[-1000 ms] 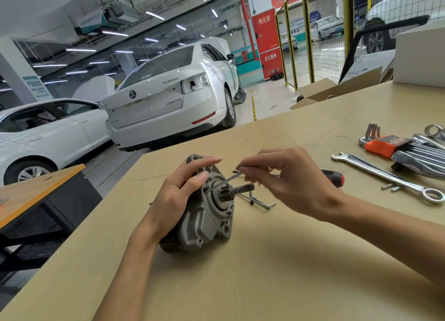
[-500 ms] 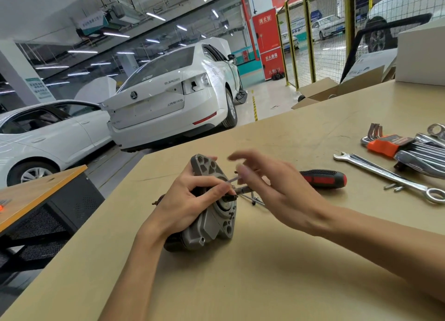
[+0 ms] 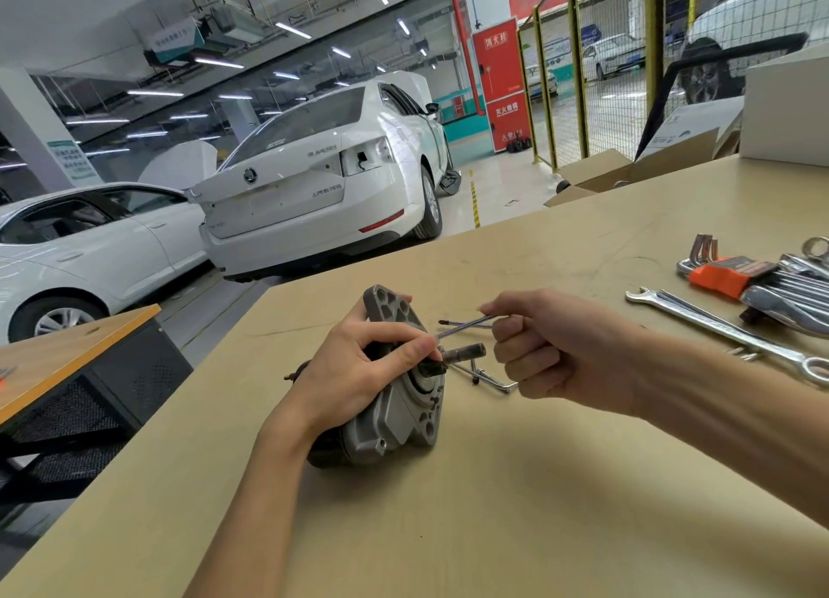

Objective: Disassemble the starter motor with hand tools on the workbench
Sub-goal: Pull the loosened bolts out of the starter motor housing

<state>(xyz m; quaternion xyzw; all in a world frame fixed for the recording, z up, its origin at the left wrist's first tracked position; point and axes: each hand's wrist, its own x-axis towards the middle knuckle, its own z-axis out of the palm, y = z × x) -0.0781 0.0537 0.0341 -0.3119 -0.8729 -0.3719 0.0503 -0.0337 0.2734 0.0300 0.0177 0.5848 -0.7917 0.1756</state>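
Starter motor (image 3: 394,400) lying on desk (image 3: 538,508), shaft pointing right. Left hand (image 3: 359,373) gripping housing, steadying. Right hand (image 3: 551,346), fingers curled, gripping screwdriver (image 3: 464,326), tip working near shaft. Next, likely: seating tip squarely, prying gently.

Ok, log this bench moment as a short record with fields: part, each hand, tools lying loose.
part: starter motor, flange end toward the right, shaft sticking out
left hand: grips the motor housing, thumb by the shaft
right hand: pinches a thin metal rod above the shaft
loose tools: combination wrench, hex key set in an orange holder, L-shaped key behind the motor
surface: workbench
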